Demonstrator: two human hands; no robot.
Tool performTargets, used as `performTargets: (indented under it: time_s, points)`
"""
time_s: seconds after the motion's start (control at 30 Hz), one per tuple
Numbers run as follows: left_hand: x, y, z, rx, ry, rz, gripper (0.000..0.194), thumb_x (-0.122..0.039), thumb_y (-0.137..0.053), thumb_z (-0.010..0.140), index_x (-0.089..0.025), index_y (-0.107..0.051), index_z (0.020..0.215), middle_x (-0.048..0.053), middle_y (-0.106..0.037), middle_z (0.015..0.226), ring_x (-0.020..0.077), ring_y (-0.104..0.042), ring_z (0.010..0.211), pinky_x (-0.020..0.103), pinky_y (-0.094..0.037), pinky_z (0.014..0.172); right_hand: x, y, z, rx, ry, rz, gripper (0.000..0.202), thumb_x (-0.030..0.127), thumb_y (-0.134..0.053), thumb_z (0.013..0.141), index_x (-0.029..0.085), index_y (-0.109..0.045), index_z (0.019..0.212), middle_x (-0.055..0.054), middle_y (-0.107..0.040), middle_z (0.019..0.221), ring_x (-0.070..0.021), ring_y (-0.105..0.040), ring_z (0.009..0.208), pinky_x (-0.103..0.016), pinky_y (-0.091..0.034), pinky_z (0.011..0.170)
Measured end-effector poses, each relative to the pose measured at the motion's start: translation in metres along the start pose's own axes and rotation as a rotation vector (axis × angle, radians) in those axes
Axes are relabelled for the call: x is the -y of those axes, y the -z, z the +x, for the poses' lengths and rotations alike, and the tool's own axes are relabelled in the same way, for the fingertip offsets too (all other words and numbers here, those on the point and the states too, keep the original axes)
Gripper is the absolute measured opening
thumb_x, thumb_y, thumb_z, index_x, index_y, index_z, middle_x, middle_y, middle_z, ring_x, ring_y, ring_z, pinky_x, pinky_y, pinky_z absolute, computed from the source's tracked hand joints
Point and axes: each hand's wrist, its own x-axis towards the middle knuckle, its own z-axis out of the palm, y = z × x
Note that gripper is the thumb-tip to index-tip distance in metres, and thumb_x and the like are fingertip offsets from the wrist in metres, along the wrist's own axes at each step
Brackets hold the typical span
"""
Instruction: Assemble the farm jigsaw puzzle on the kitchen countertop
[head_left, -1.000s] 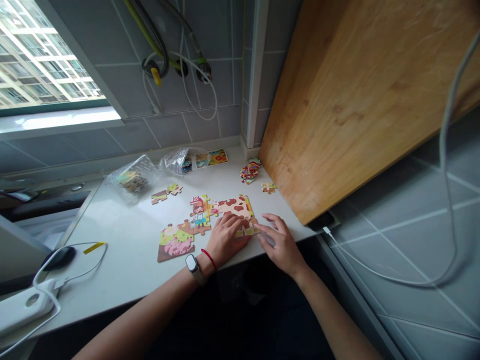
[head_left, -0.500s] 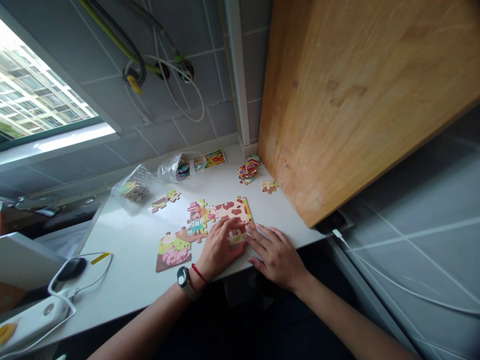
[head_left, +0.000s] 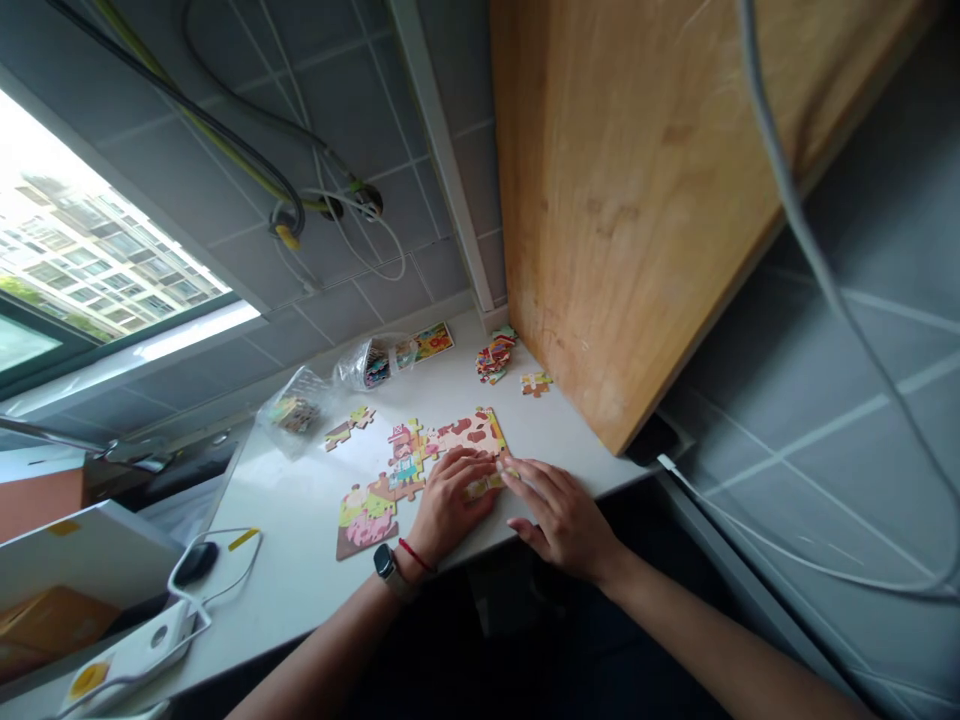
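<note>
A partly joined jigsaw puzzle with a cow and farm picture [head_left: 469,432] lies on the white table. My left hand [head_left: 450,503] rests over its lower part, fingers stretched out and touching the pieces. Against the lower right corner of the puzzle lie the extended fingers of my right hand [head_left: 559,512], the thumb held apart. Both hands meet near the fingertips and partly cover yellowish puzzle pieces [head_left: 484,487] between them. To the left, a joined section with a pink pig [head_left: 370,528] connects with the figure in blue [head_left: 406,470].
Loose puzzle pieces [head_left: 495,357] are heaped by the wooden board [head_left: 600,220], with a small joined pair [head_left: 535,384] nearby. Clear plastic bags [head_left: 296,412] of pieces and a picture card [head_left: 433,341] lie at the back. A white power strip [head_left: 142,655] stands at left.
The head view has tilted and shifted, so the table contents appear slightly lower. Both hands stay at the puzzle's lower right, with the right fingertips pressed closer to the left ones.
</note>
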Motion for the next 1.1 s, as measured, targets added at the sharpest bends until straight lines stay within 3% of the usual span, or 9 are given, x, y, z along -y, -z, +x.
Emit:
performTargets:
  time_s: [0.1, 0.3, 0.5, 0.73, 1.1]
  points:
    - [-0.002, 0.001, 0.001, -0.002, -0.040, 0.015, 0.012, -0.027, -0.069, 0.097, -0.027, -0.077, 0.106, 0.007, -0.075, 0.118, 0.0275, -0.065, 0.120, 0.050, -0.060, 0.102, 0.000, 0.000, -0.002, -0.034, -0.013, -0.001, 0.040, 0.038, -0.052, 0.106, 0.020, -0.067, 0.137, -0.013, -0.069, 0.139, -0.0298, -0.063, 0.127, -0.046, -0.055, 0.102]
    - [0.000, -0.003, -0.002, -0.018, -0.030, 0.069, 0.009, -0.026, -0.070, 0.096, -0.026, -0.079, 0.098, 0.009, -0.064, 0.134, 0.0264, -0.065, 0.122, 0.047, -0.060, 0.103, 0.002, -0.006, -0.002, -0.037, 0.000, -0.048, 0.028, 0.024, -0.056, 0.101, 0.018, -0.072, 0.122, -0.012, -0.076, 0.124, -0.0294, -0.065, 0.119, -0.046, -0.055, 0.098]
    - [-0.001, -0.004, 0.000, -0.028, -0.019, 0.182, 0.033, -0.023, -0.073, 0.091, -0.026, -0.069, 0.124, 0.011, -0.063, 0.137, 0.0291, -0.059, 0.130, 0.051, -0.053, 0.109, 0.001, -0.006, -0.003, -0.098, 0.030, -0.053, 0.026, 0.022, -0.055, 0.100, 0.019, -0.073, 0.119, -0.013, -0.077, 0.120, -0.0263, -0.068, 0.109, -0.042, -0.054, 0.091]
    - [-0.009, -0.003, 0.004, -0.034, 0.024, 0.168, 0.028, -0.020, -0.072, 0.089, -0.026, -0.069, 0.116, 0.009, -0.069, 0.125, 0.0282, -0.063, 0.122, 0.050, -0.053, 0.107, -0.002, -0.005, -0.005, -0.111, 0.036, -0.031, 0.021, 0.017, -0.057, 0.097, 0.018, -0.073, 0.110, -0.012, -0.077, 0.121, -0.0255, -0.070, 0.105, -0.040, -0.057, 0.088]
    - [-0.020, -0.003, 0.007, -0.039, 0.119, 0.259, 0.030, -0.030, -0.073, 0.089, -0.023, -0.066, 0.117, 0.011, -0.065, 0.132, 0.0317, -0.057, 0.128, 0.051, -0.050, 0.108, -0.006, -0.005, -0.002, -0.176, 0.014, 0.090, 0.023, 0.011, -0.054, 0.096, 0.020, -0.075, 0.102, -0.010, -0.080, 0.114, -0.0251, -0.074, 0.100, -0.042, -0.062, 0.089]
